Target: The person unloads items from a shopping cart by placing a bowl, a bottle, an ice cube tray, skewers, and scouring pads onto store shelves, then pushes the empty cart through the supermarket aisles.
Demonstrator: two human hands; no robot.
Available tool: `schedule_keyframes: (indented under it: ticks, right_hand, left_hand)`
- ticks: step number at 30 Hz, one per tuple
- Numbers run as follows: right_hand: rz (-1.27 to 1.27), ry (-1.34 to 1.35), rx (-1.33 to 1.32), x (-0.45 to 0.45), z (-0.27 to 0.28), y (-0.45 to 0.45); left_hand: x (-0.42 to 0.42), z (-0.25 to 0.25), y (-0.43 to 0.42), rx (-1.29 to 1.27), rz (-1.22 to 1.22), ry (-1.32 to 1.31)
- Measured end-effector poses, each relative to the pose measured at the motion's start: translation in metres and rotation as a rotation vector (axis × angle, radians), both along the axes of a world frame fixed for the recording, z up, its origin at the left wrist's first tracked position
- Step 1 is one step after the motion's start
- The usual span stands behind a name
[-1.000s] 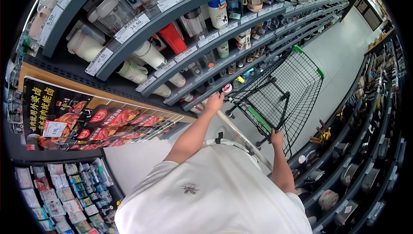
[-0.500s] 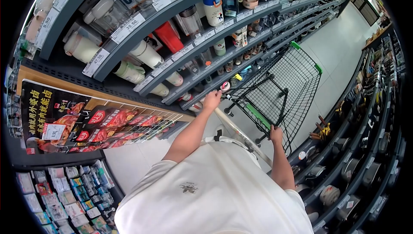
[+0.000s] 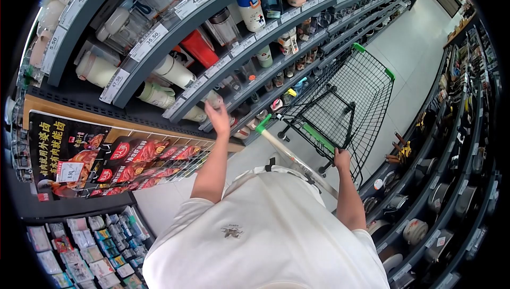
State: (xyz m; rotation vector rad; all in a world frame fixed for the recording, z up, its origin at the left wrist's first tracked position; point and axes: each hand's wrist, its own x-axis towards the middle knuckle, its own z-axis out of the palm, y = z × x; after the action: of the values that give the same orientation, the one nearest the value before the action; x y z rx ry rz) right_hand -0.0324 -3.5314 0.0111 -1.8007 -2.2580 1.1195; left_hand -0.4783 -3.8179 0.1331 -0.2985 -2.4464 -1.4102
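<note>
My left hand (image 3: 217, 119) is raised at the lower shelves on the left, its fingers apart, next to a pale bottle (image 3: 214, 99) on a shelf. Whether the fingertips touch that bottle is unclear. On the right side, my right hand (image 3: 342, 158) is closed round the near end of the shopping cart (image 3: 348, 109), a black wire cart with green corners. The cart's pale handlebar (image 3: 289, 153) runs diagonally in front of my body, and its green end (image 3: 263, 123) shows uncovered. A white bottle (image 3: 175, 71) and a red box (image 3: 199, 47) stand above my left hand.
Shelves of cups and bottles (image 3: 249, 11) curve along the left. Shelves with pots and pans (image 3: 415, 231) line the right. A rack of red food packets (image 3: 133, 151) and a black poster (image 3: 64, 153) are at the lower left. Tiled floor (image 3: 409, 60) stretches beyond the cart.
My left hand has let go of the handlebar's left end and moved left and up to the shelf, its fingers opening. My right hand stays on the cart.
</note>
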Motion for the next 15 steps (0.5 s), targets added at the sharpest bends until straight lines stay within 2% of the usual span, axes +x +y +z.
schedule_keyframes:
  ticks: [4,7,8,9,11,14,15]
  right_hand:
    - [0.025,-0.022,0.005,-0.001,0.005,-0.001]
    - [0.034,-0.037,0.031,0.000,0.000,0.000]
    - [0.029,-0.036,0.030,0.000,-0.002,0.000]
    - [0.023,-0.035,0.031,0.000,-0.001,0.000]
    - [-0.005,-0.031,-0.040,-0.005,0.021,-0.003]
    - [-0.020,-0.031,-0.078,-0.011,0.044,-0.008]
    - [-0.021,-0.032,-0.079,-0.011,0.046,-0.008]
  left_hand:
    - [-0.015,0.023,-0.014,-0.080,0.079,-0.036]
    - [-0.033,0.016,-0.021,-0.076,0.067,-0.021]
    - [-0.040,0.013,-0.020,-0.085,0.119,0.070]
    - [-0.044,0.017,-0.020,-0.073,0.093,0.025]
    - [-0.053,0.030,-0.021,-0.049,0.038,-0.067]
    - [-0.072,0.023,-0.017,-0.196,0.120,0.106]
    - [-0.080,0.020,-0.018,-0.242,0.093,0.046]
